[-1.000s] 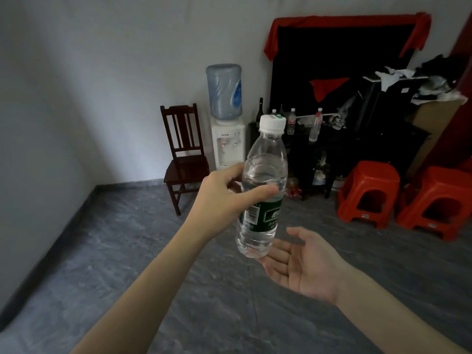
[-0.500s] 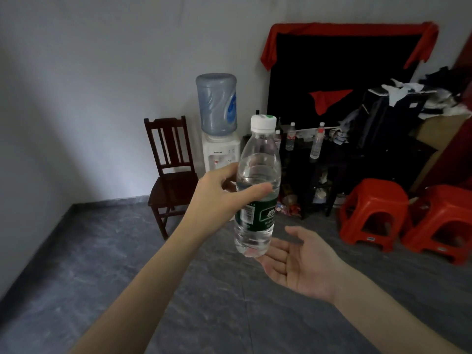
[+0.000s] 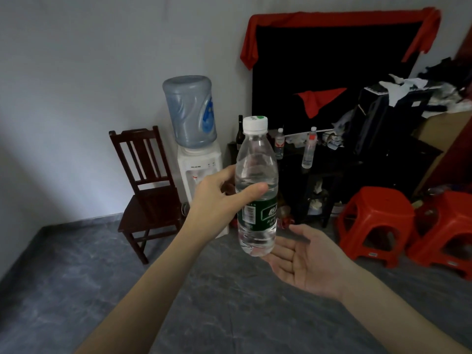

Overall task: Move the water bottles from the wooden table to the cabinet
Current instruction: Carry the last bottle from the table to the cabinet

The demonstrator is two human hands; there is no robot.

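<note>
head view looks across a grey stone-patterned floor [image 3: 76, 290] toward a pale wall. the left hand [image 3: 219, 203] grasps a clear water bottle [image 3: 256, 185] around its middle, thumb across the near face just above the green label, fingers wrapped behind. the bottle is upright in the air at the centre of the scene, white cap on top, and it looks full. the right hand [image 3: 309, 261] is released, palm up and fingers spread flat, just below and to the right of the bottle's base; whether the fingertips touch the base cannot be told.

far behind, a dark cabinet [image 3: 332, 172] stands against the wall with two small water bottles on top, one with a red label [image 3: 280, 144] and one taller and clear [image 3: 309, 149], well apart from the held bottle. a dark glass bottle [image 3: 239, 135] stands at the cabinet's left end. left of the cabinet is a white water dispenser [image 3: 199, 172] carrying a blue jug [image 3: 190, 111], and further left a dark wooden chair [image 3: 145, 185]. a black board draped with red cloth [image 3: 339, 19] leans behind the cabinet. two red plastic stools [image 3: 375, 221] sit on the floor at the right, and a heap of clothes and papers [image 3: 419, 95] lies above them.
</note>
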